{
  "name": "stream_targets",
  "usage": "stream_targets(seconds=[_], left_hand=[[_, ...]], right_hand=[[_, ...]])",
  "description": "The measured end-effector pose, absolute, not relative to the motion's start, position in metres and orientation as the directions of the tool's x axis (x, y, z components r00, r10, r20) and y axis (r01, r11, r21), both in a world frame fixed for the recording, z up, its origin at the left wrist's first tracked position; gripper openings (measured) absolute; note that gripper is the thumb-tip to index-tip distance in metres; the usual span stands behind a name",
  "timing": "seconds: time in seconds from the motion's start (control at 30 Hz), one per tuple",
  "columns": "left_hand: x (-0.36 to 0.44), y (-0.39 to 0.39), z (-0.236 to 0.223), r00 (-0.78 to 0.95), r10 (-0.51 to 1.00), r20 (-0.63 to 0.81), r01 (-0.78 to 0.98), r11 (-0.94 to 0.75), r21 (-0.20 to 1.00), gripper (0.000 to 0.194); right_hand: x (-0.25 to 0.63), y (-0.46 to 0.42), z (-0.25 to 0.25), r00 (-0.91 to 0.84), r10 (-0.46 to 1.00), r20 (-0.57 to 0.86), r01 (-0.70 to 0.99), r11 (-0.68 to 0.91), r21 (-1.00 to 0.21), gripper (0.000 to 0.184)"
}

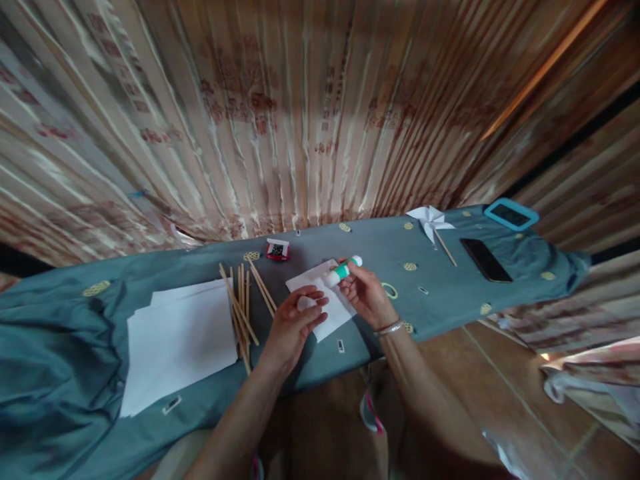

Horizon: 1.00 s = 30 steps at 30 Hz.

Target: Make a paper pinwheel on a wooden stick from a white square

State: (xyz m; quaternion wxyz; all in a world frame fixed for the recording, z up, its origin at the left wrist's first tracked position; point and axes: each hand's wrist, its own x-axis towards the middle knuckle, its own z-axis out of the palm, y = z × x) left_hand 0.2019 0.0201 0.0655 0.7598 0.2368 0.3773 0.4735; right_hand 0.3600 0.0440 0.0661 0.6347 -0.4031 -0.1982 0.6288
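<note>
In my right hand [367,293] is a green and white glue stick [344,271], gripped between thumb and fingers and tilted up to the right. My left hand [295,323] pinches a small white cap [306,303] just to the left of it. The cap and the glue stick are apart. Under both hands a white sheet of paper [327,327] lies on the cloth, partly covered by them. Beside my right wrist, a light green loop [389,291], perhaps a scissors handle, shows in part.
A stack of white paper [183,340] and several wooden sticks [243,307] lie left on the blue-green cloth [380,243]. Behind stands a small red box [277,250]. To the right are a paper pinwheel [431,220], a black phone [485,260] and a blue-framed device [511,214].
</note>
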Motion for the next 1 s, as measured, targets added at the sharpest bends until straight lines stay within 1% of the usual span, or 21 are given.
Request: stream_targets(seconds=[0.1,0.2,0.33,0.43,0.53,0.6,0.63,0.7,0.8,0.87,1.0], left_hand=[[0.207,0.020,0.062,0.259,0.873,-0.412,-0.556,0.484,0.676,0.043],[0.207,0.021,0.062,0.233,0.879,-0.416,-0.561,0.471,0.681,0.045],[0.202,0.023,0.064,0.216,0.910,-0.353,-0.498,0.414,0.762,0.047],[0.200,0.024,0.063,0.197,0.919,-0.342,-0.429,0.394,0.813,0.045],[0.199,0.023,0.059,0.197,0.921,-0.337,-0.388,0.389,0.836,0.039],[0.199,0.023,0.056,0.198,0.929,-0.313,-0.373,0.367,0.852,0.035],[0.199,0.024,0.055,0.187,0.938,-0.293,-0.360,0.343,0.868,0.034],[0.197,0.025,0.054,0.142,0.960,-0.240,-0.300,0.273,0.914,0.032],[0.194,0.027,0.054,0.065,0.982,-0.177,-0.163,0.186,0.969,0.030],[0.192,0.028,0.054,0.041,0.987,-0.158,-0.105,0.162,0.981,0.031],[0.190,0.027,0.053,0.053,0.992,-0.118,-0.018,0.119,0.993,0.032]], right_hand=[[0.361,0.041,0.066,0.068,0.971,-0.229,-0.617,-0.140,-0.774,0.029],[0.357,0.038,0.066,-0.019,0.976,-0.216,-0.598,-0.184,-0.780,0.032],[0.352,0.033,0.067,-0.075,0.979,-0.191,-0.528,-0.202,-0.825,0.032],[0.351,0.030,0.068,-0.108,0.983,-0.150,-0.469,-0.184,-0.864,0.031],[0.354,0.029,0.067,-0.155,0.978,-0.141,-0.501,-0.201,-0.842,0.039],[0.356,0.029,0.066,-0.191,0.969,-0.156,-0.544,-0.236,-0.805,0.049],[0.357,0.029,0.066,-0.197,0.968,-0.156,-0.557,-0.242,-0.795,0.050],[0.359,0.029,0.066,-0.190,0.971,-0.143,-0.549,-0.226,-0.804,0.042],[0.361,0.026,0.067,-0.173,0.977,-0.123,-0.509,-0.196,-0.838,0.029],[0.364,0.024,0.068,-0.170,0.977,-0.131,-0.501,-0.200,-0.842,0.027],[0.367,0.020,0.068,-0.146,0.979,-0.146,-0.496,-0.200,-0.845,0.026]])
